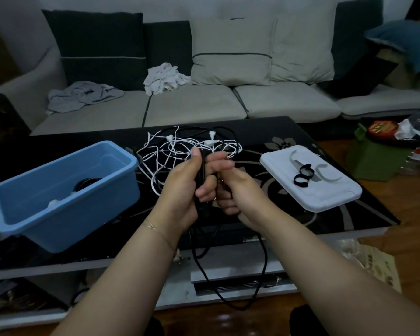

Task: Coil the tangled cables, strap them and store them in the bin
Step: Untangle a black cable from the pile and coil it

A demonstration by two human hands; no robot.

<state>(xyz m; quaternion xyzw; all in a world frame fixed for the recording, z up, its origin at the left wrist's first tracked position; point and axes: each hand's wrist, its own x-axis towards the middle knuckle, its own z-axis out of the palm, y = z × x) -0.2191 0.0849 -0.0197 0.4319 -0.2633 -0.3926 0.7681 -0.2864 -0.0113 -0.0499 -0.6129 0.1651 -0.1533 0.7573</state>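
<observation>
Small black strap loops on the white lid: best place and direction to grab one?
Take the larger black strap loop by its raised top arc, coming from above with the right hand. It stands on edge on the flat white plastic lid, so the open ring probably lets a finger and thumb pinch the band through it.

A home living room: cushioned sofa (194, 103) behind a coffee table (301, 132).
</observation>
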